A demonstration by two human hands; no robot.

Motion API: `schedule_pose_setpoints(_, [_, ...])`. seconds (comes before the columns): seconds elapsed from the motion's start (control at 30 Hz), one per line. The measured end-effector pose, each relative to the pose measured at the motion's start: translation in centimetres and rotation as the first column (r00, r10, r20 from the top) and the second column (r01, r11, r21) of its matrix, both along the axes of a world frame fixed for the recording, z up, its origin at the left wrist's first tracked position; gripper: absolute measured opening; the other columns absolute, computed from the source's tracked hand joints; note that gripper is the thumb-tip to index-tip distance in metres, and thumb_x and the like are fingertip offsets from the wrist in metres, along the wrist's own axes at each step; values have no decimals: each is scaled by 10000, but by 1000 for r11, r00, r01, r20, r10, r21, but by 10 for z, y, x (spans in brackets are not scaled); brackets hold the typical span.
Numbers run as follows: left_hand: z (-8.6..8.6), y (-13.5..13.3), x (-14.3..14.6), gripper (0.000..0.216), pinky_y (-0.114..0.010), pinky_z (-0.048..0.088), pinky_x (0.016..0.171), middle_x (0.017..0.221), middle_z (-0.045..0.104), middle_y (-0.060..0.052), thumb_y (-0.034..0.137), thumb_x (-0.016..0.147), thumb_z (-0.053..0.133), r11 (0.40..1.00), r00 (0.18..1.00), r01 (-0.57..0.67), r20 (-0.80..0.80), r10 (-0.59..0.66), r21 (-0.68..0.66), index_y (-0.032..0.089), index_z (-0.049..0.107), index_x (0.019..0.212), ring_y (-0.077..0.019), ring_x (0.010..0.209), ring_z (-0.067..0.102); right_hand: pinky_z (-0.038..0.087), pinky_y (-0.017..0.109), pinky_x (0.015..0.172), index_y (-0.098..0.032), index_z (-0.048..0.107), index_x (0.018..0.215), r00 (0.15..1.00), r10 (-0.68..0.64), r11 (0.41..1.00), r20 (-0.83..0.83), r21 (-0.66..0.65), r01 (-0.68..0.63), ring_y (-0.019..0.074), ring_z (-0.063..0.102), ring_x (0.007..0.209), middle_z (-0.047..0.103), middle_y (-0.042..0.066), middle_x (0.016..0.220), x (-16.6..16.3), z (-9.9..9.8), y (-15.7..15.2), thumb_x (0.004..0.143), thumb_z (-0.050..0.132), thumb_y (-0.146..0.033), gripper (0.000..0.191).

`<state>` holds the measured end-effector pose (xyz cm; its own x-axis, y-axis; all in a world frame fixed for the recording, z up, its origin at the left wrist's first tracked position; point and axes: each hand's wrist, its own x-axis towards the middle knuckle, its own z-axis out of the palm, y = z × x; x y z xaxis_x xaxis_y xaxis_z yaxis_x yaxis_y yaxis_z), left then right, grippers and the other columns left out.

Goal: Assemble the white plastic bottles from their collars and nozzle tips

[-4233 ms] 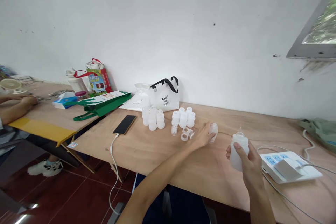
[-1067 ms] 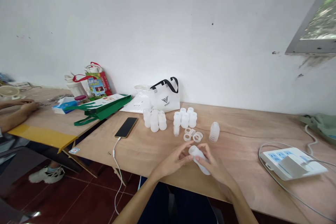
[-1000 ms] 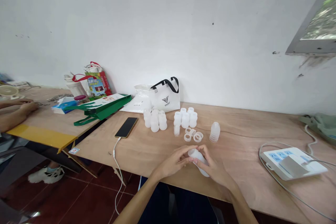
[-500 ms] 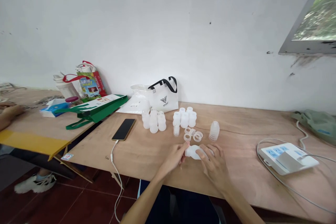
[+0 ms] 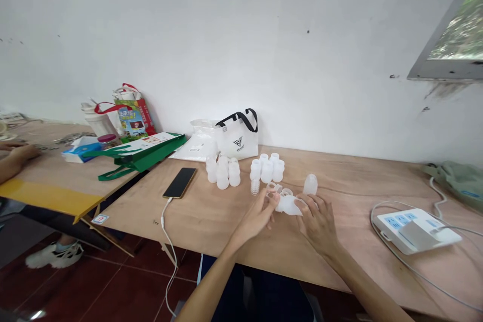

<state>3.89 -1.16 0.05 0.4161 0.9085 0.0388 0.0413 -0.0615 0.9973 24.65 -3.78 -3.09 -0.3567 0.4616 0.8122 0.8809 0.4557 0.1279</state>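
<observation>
A translucent white plastic bottle (image 5: 289, 205) lies sideways between my hands, above the table near the loose rings. My left hand (image 5: 258, 215) closes its thumb and fingers on the bottle's left end. Around the right end curl the fingers of my right hand (image 5: 317, 219), hiding that part. Just behind are several clear plastic rings (image 5: 287, 192), partly covered by my left fingers. A domed translucent piece (image 5: 310, 184) stands beyond my right hand. To the left is a short ribbed stack of clear rings (image 5: 255, 187).
Two clusters of white bottles, a left one (image 5: 222, 173) and a right one (image 5: 266, 168), stand behind. A phone (image 5: 180, 182) with a cable lies left. A white bag (image 5: 239, 138) leans on the wall. A white power strip (image 5: 417, 230) sits right. Another person's hand (image 5: 22, 153) is far left.
Both hands have moved slightly away from me and to the right with the bottle, nearer the rings. My left fingers now overlap the rings. The view has shifted slightly.
</observation>
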Motion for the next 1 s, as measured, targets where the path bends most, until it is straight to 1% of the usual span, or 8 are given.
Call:
schedule_pose_setpoints(0.13, [-7,2,-3,576,-217,527,480,930,662,-53,670,842,658,996,991,75,115,-70,-41,192,605,1158,-121,640,617,412,479,1007,-284,569,1236,1000,-21,1000,-18,20,21,273,617,1062,717,70,1127,-2,-10,-5,862,557,-24,456])
schedule_pose_setpoints(0.27, [-20,14,-4,595,-252,518,447,754,628,-42,749,856,534,983,988,-77,119,97,-168,165,573,962,-143,595,563,400,494,1034,-349,538,1256,999,-38,979,-18,200,41,255,602,1066,683,41,1091,16,-8,-3,832,584,2,552])
schedule_pose_setpoints(0.37, [-29,17,-7,478,-299,567,599,963,667,-80,605,887,609,973,970,-229,74,230,-13,188,527,1106,-181,767,628,420,544,1005,-303,510,1289,963,-146,957,-228,215,196,315,585,1117,626,99,1162,41,18,10,873,711,-198,474])
schedule_pose_setpoints(0.47, [-33,16,-5,355,-388,554,865,1162,659,-86,390,917,662,928,945,-252,-137,298,275,229,496,1187,-219,964,644,416,572,1014,-210,600,1241,846,-266,947,-462,39,320,380,543,1189,579,178,1249,69,52,40,859,759,-457,482])
schedule_pose_setpoints(0.57, [-33,22,4,212,-453,486,992,1194,661,-87,255,967,586,850,869,-82,-381,316,520,245,544,1175,-284,1142,585,480,507,951,-201,622,1190,763,-235,970,-602,-201,140,332,615,1081,664,133,1137,97,72,82,828,737,-546,514])
schedule_pose_setpoints(0.7, [-34,37,20,292,-485,472,983,1230,661,-116,130,986,473,770,723,112,-583,371,628,227,572,1243,-316,1162,557,537,449,842,-200,629,1031,595,-370,793,-713,-577,-198,305,696,962,737,133,1059,118,63,132,726,810,-421,417])
schedule_pose_setpoints(0.8, [-41,43,27,279,-485,472,1010,1343,608,-122,119,983,479,743,666,162,-627,403,649,215,628,1198,-314,1165,556,564,400,727,-194,629,1001,586,-343,643,-734,-639,-422,297,725,904,760,148,1001,113,44,151,681,841,-327,406])
schedule_pose_setpoints(1.0, [-57,37,25,309,-429,532,960,1250,621,-103,88,961,512,774,722,143,-601,345,616,239,670,1179,-277,1100,612,555,304,744,-194,700,955,641,-185,498,-745,-634,-592,222,735,881,773,97,988,85,28,162,744,790,-299,252])
